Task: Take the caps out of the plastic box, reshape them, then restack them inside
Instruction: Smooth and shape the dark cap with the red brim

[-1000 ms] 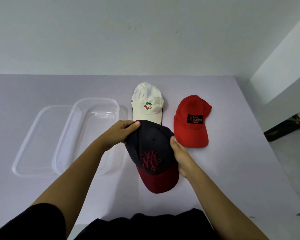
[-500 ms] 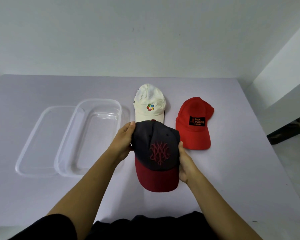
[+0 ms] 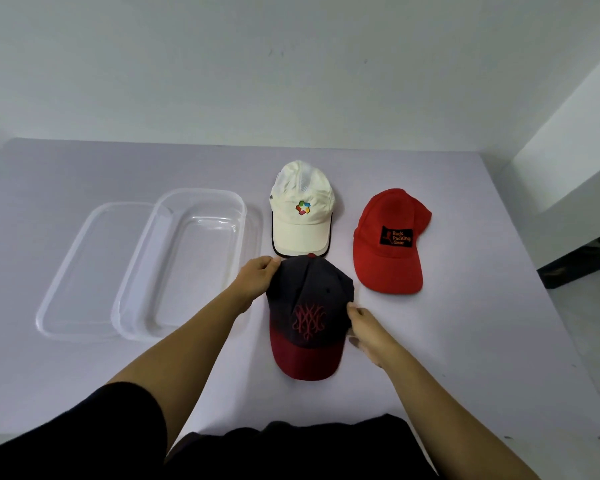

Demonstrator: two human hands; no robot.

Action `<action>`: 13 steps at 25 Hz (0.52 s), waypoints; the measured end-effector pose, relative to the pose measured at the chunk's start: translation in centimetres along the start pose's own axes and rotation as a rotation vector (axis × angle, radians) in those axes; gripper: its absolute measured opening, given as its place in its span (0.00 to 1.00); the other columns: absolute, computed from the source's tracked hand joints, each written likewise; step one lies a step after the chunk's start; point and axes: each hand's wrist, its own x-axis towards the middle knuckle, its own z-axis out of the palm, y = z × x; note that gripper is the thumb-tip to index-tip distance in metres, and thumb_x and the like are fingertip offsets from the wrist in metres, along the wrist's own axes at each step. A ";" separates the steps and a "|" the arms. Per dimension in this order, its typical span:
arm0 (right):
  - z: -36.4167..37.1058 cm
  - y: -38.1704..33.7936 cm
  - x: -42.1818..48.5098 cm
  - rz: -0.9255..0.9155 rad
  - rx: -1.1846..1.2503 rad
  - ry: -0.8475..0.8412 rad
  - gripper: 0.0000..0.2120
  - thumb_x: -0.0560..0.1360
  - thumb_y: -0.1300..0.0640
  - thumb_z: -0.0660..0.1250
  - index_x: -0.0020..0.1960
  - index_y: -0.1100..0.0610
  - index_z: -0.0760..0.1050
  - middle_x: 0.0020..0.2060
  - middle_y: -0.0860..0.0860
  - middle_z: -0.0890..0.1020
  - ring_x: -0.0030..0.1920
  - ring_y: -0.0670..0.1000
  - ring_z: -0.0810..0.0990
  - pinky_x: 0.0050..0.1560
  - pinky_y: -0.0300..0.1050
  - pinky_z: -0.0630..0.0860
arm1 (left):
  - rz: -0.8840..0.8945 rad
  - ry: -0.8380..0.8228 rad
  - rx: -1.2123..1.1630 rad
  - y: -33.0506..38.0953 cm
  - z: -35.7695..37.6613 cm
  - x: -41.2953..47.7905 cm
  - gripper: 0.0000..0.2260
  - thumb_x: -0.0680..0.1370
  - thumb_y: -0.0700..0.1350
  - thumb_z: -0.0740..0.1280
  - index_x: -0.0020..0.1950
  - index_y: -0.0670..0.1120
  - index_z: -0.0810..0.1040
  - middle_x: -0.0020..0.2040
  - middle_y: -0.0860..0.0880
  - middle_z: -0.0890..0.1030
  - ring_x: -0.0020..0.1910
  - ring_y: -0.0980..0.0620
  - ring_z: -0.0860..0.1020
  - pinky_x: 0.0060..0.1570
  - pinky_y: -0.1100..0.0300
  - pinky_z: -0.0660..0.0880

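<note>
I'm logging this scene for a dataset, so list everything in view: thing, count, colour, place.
table: 1, pale lilac-grey, fills the middle of the view
plastic box: 1, clear, left of centre on the table, empty
lid: 1, clear, flat on the table, against the box's left side
white cap: 1, cream with a multicoloured logo, right of the box
red cap: 1, red with a black patch, right of the white cap
dark cap: 1, navy with a red brim, in front of the white cap, held from both sides
wall: 1, whitish, behind the table
left hand: 1, on the dark cap's left rear
right hand: 1, on its right side
</note>
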 end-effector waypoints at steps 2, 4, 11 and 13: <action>-0.8 -0.3 0.0 -0.121 -0.309 0.142 0.22 0.80 0.47 0.55 0.68 0.60 0.66 0.65 0.56 0.73 0.61 0.55 0.73 0.63 0.49 0.70 | 0.015 -0.015 0.104 -0.2 -0.2 0.3 0.15 0.81 0.51 0.57 0.40 0.43 0.72 0.39 0.48 0.72 0.39 0.52 0.69 0.38 0.60 0.65; -1.6 -1.2 0.0 -0.294 -0.440 0.283 0.19 0.79 0.52 0.58 0.67 0.60 0.67 0.64 0.57 0.72 0.63 0.55 0.73 0.62 0.48 0.69 | 0.042 -0.015 0.227 -0.1 -0.4 0.6 0.14 0.81 0.49 0.58 0.50 0.42 0.78 0.46 0.48 0.77 0.46 0.51 0.73 0.44 0.60 0.68; -1.9 -5.4 0.7 -0.292 -0.327 0.126 0.16 0.81 0.51 0.54 0.65 0.56 0.70 0.51 0.50 0.76 0.40 0.48 0.78 0.44 0.41 0.74 | -0.023 -0.040 0.149 1.0 0.3 0.6 0.10 0.81 0.45 0.56 0.49 0.43 0.75 0.41 0.47 0.77 0.34 0.54 0.76 0.36 0.63 0.70; -1.2 -5.4 1.3 -0.260 -0.318 0.107 0.16 0.81 0.50 0.53 0.56 0.59 0.73 0.41 0.51 0.75 0.36 0.48 0.73 0.44 0.46 0.72 | -0.049 -0.064 0.102 0.7 0.5 0.6 0.10 0.81 0.47 0.55 0.45 0.44 0.72 0.38 0.48 0.74 0.32 0.53 0.74 0.32 0.63 0.68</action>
